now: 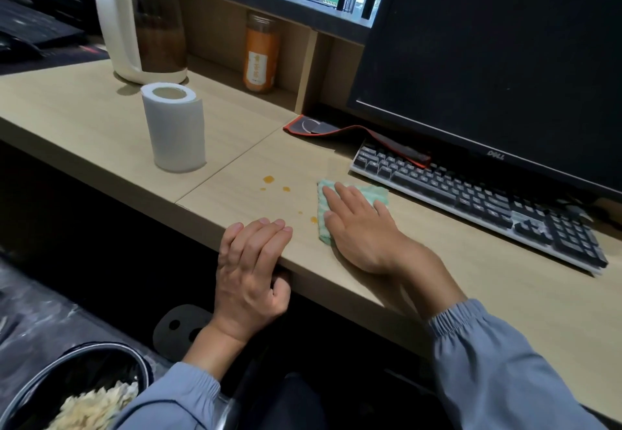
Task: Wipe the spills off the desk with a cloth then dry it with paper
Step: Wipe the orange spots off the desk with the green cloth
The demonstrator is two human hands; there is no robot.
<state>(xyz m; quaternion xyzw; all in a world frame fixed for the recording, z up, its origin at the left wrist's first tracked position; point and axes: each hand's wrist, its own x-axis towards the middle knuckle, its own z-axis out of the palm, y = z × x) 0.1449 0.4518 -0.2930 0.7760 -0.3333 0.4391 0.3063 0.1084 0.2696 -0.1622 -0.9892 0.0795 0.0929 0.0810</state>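
Note:
Several small orange spills (268, 179) dot the light wooden desk (471, 281) near its front edge. A folded green-and-white cloth (370, 192) lies flat on the desk just right of the drops. My right hand (361, 224) presses it down with straight fingers, its left edge touching one drop (313, 219). My left hand (250, 268) holds the desk's front edge, fingers on top and thumb underneath. A white paper roll (175, 126) stands upright on the desk to the left, behind the spills.
A black keyboard (478, 201) and a dark monitor (498, 59) sit to the right. A red-edged mouse pad (323, 126) lies behind the cloth. A white kettle (141, 22) and an orange jar (262, 52) stand at the back. A bin (84, 392) with paper waste is below left.

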